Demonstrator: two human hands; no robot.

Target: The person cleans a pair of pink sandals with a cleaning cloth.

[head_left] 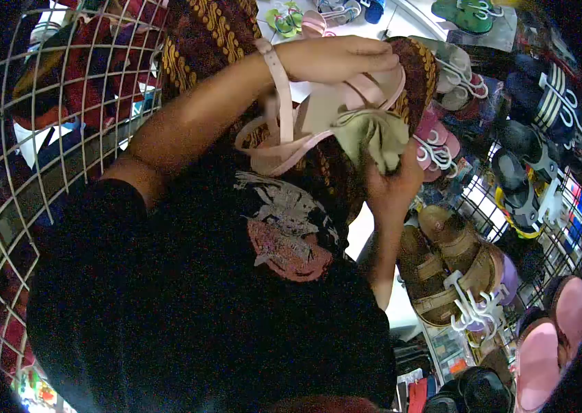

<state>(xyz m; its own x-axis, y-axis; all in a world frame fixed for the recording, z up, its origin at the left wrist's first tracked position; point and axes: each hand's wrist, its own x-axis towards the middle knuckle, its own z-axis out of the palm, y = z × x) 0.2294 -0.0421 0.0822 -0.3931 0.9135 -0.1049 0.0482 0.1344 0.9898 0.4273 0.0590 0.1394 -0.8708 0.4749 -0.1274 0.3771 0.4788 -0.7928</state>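
Evidently, 1 pale-pink strappy sandal (322, 107), held above patterned lap cloth (218, 31), toe nr. its R edge, heel twd. black shirt (167, 296). L hand (346, 60) curled over toe end; R hand (395, 182) gripped bunched green cloth (373, 134) beside the straps. Wt.: prob. lt. Sole: likely semi-stiff, some flex; straps soft, apt to flop/twist; surface maybe slick. Weak pts., I judged: thin straps. Best hold: sole edges, mid-length, not ankle strap (282, 96), which crossed L wrist. Hidden: sole underside; L fingertips; most R fingers, behind green cloth. Buckle: couldn't make out. Contact, green cloth to sole: couldn't tell.
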